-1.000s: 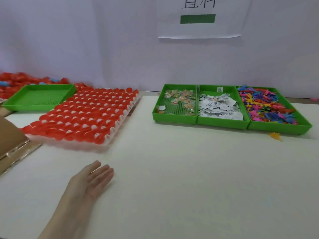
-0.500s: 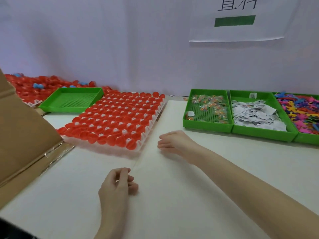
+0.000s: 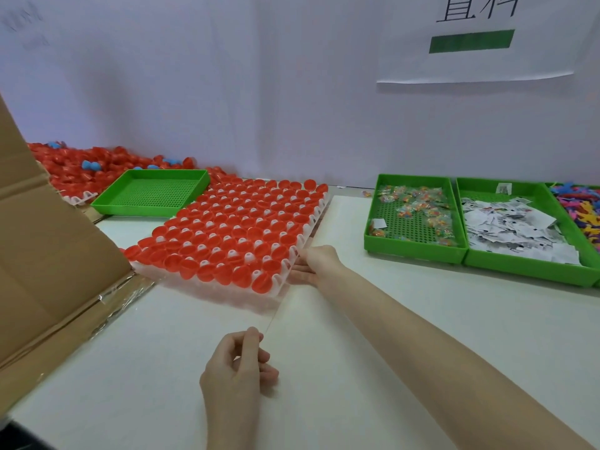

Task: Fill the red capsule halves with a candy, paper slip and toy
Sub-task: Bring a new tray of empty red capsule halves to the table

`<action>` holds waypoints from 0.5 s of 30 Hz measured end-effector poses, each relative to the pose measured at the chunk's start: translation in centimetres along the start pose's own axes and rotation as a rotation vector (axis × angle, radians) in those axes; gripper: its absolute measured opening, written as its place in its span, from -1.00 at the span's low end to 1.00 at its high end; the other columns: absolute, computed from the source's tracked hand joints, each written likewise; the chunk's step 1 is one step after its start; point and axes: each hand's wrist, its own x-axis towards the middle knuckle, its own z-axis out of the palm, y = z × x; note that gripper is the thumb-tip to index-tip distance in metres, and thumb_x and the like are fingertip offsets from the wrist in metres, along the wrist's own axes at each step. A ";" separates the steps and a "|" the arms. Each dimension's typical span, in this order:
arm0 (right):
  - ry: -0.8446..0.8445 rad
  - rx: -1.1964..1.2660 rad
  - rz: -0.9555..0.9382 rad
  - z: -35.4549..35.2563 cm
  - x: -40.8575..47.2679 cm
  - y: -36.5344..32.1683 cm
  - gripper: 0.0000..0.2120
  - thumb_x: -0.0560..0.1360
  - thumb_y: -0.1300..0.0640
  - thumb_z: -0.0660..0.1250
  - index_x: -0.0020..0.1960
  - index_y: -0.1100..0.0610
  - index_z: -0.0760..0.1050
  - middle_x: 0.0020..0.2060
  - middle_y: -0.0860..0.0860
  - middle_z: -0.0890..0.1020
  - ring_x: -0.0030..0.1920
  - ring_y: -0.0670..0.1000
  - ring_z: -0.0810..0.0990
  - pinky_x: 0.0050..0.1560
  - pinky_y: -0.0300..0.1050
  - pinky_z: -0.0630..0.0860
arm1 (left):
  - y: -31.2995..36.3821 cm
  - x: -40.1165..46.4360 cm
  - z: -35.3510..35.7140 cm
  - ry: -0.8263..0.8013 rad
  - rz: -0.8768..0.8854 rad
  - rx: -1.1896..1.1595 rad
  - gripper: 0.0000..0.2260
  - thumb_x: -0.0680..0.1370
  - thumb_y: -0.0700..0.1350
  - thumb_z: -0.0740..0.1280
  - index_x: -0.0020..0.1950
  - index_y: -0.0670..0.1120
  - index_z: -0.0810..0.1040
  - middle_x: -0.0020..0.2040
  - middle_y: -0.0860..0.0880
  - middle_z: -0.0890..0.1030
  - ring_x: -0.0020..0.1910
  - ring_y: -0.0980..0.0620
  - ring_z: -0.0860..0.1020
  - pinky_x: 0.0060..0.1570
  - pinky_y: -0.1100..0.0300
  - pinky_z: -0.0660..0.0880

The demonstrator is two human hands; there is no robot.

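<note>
Red capsule halves [image 3: 237, 228] sit open side up in rows on a white holder tray [image 3: 285, 271] at the left middle of the tabletop [image 3: 406, 319], none visibly filled. That tray seems to rest on a clear sheet [image 3: 227, 297], whose near edge runs toward the viewer. The left hand [image 3: 237, 368] has its grip pinched on the sheet's near corner, thumb against curled fingers. The right hand [image 3: 316, 264] reaches across with the forearm stretched out, its fingers at the tray's right corner; whether they grasp the tray or the sheet I cannot tell. Both hands look set to slide the load closer to the supplies. Green bins stand to the right: candies [image 3: 418, 206], paper slips [image 3: 513, 228], and colourful toys [image 3: 581, 209]. An empty green tray [image 3: 152, 193] and a heap of loose capsules [image 3: 81, 167] lie behind, a cardboard flap [image 3: 42, 228] at left.
</note>
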 end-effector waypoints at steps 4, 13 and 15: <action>-0.023 0.024 0.034 -0.1 -0.7 0.4 -0.80 0.56 0.15 0.25 -0.14 0.28 0.49 -0.29 0.13 0.61 -0.34 0.05 0.63 -0.18 -0.07 0.61 | 0.0 -0.1 -0.2 0.020 0.036 -0.059 -0.76 0.56 -0.16 0.25 -0.28 -0.19 0.55 -0.51 -0.05 0.52 -0.60 0.02 0.48 -0.47 0.14 0.42; -0.017 -0.137 -0.007 0.4 -2.2 2.8 -0.70 0.55 0.06 0.26 -0.02 0.32 0.55 -0.06 0.22 0.65 -0.02 0.17 0.63 0.12 0.04 0.53 | 0.3 -1.5 -0.1 0.210 0.353 -0.163 -0.82 0.44 -0.05 0.30 -0.36 0.06 0.58 -0.52 -0.06 0.49 -0.63 0.15 0.38 -0.59 0.42 0.29; -0.043 -0.133 -0.009 0.5 -2.9 3.5 -0.71 0.56 0.08 0.25 -0.16 0.29 0.54 -0.24 0.15 0.63 -0.18 0.12 0.62 0.05 -0.03 0.52 | 0.4 -1.8 0.0 0.273 0.454 -0.170 -0.83 0.44 0.01 0.28 -0.34 0.11 0.57 -0.53 -0.03 0.47 -0.61 0.14 0.37 -0.54 0.44 0.28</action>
